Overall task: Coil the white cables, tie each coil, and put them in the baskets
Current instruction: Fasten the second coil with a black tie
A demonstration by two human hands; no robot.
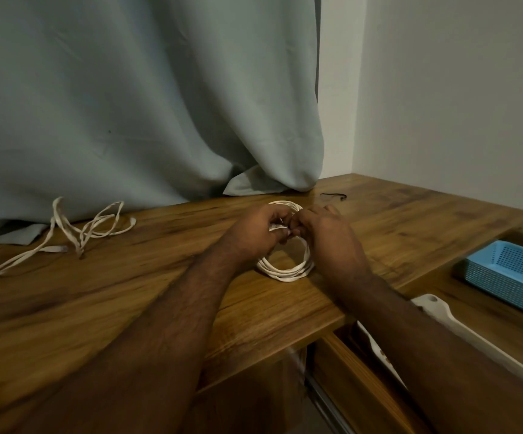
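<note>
One cable coiled, one still loose, none in a basket

Head view: two white cables are in sight. At the centre of the frame a round coil of thin white cable [285, 264] lies on the brown wood-grain tabletop [128, 292]. The left hand [254, 233] and the right hand [326, 233] meet over the coil's far side, fingers curled around its strands; whether a tie is going on is hidden by the fingers. A short black tie-like strip [333, 196] lies just beyond the hands, near the pale grey-green curtain [147, 98].

At the left of the frame a loose, tangled white flat cable [75, 231] sprawls on the tabletop, not yet coiled.

At the right edge a light blue perforated plastic basket [513, 274] sits lower down, apparently empty as far as it shows, with a white plastic tray [441, 311] in front of it at lower right. I judge the task under halfway done.
</note>
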